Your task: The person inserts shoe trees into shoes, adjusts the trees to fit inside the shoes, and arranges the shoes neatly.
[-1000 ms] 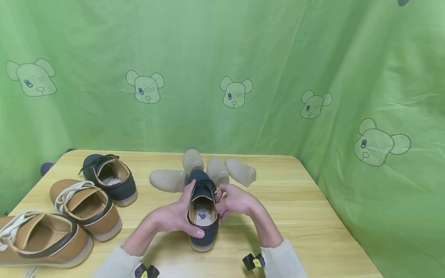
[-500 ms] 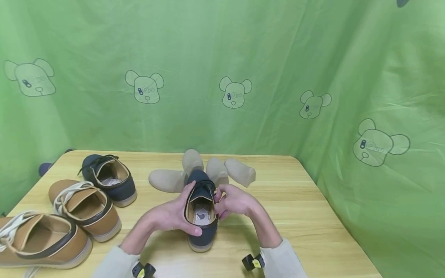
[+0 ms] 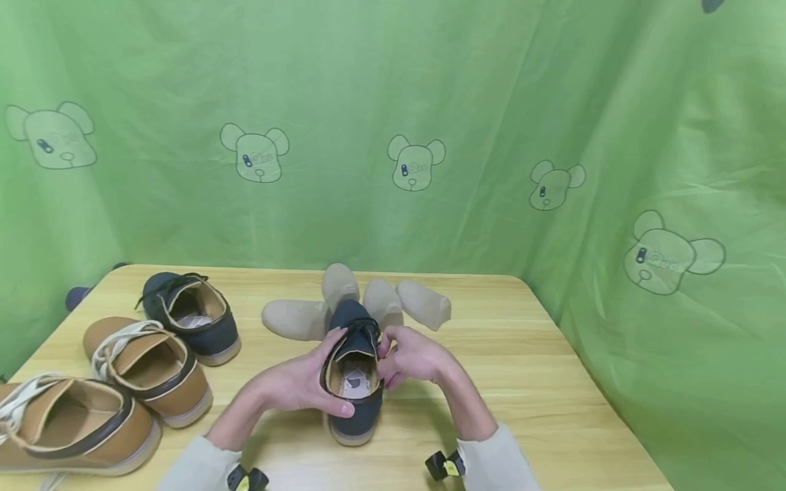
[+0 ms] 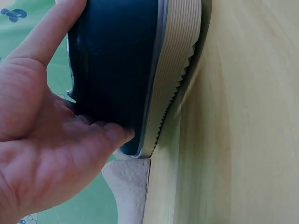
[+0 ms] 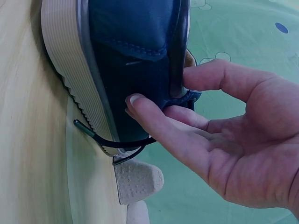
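Observation:
A navy lace-up shoe with a pale ribbed sole stands at the middle of the table, toe pointing away. Its dark laces are tied, and one lace end hangs by the sole in the right wrist view. My left hand grips the shoe's left side, thumb round the heel and fingers along the upper. On the other side my right hand holds the shoe near the collar and laces. Its thumb presses at the collar edge and a fingertip touches the navy side.
Several grey-beige, toe-shaped shoe inserts lie beyond the navy toe, some right against it. At the left are another navy shoe and two tan shoes with white laces. A green curtain surrounds the table.
The held shoe has shifted and leaned slightly to the left, and my left hand has moved left with it. My right hand has kept nearly the same place.

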Tool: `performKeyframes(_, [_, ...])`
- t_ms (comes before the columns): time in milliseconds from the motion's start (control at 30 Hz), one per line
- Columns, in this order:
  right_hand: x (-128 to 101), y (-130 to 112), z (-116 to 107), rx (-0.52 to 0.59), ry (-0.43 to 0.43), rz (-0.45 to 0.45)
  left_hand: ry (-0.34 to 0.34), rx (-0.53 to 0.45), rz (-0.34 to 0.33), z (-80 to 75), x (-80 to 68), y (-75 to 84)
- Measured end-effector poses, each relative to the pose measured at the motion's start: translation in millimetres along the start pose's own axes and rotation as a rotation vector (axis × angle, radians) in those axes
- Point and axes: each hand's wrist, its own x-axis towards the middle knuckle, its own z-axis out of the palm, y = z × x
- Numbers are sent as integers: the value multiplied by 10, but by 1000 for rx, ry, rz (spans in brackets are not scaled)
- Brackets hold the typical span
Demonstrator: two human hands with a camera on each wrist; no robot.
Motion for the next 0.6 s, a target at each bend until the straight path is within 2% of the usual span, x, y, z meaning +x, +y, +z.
performKeyframes(267, [-5, -14, 0, -24, 6, 0, -7, -9, 6, -15, 15, -21])
performKeyframes(600, [2, -26, -18, -31, -10, 3, -4, 4, -37, -16, 7, -7])
